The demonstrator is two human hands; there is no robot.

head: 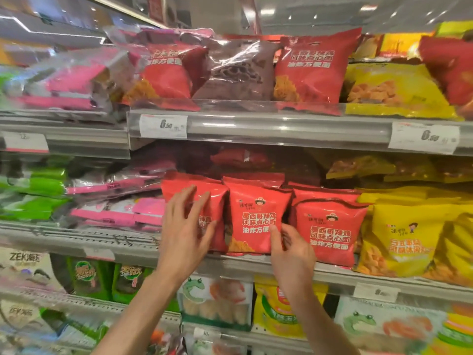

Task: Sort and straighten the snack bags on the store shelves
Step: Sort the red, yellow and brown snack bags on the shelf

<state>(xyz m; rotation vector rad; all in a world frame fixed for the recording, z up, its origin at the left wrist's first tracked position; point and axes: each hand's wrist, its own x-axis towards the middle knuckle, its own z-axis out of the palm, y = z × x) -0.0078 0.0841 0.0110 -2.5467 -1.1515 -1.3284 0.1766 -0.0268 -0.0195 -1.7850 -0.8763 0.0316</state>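
Observation:
Three red snack bags stand in a row on the middle shelf (245, 265). My left hand (185, 226) lies with spread, straight fingers against the front of the leftmost red bag (217, 198). My right hand (291, 252) touches the lower right corner of the middle red bag (256, 213), thumb on its front, fingers loosely bent toward the gap beside the right red bag (330, 231). Whether the fingers pinch the edge is unclear.
Yellow bags (407, 239) fill the shelf to the right, pink (120, 213) and green packs (33, 190) to the left. The upper shelf (281, 126) carries red, brown and yellow bags with price tags. Below sit green, white and yellow packets.

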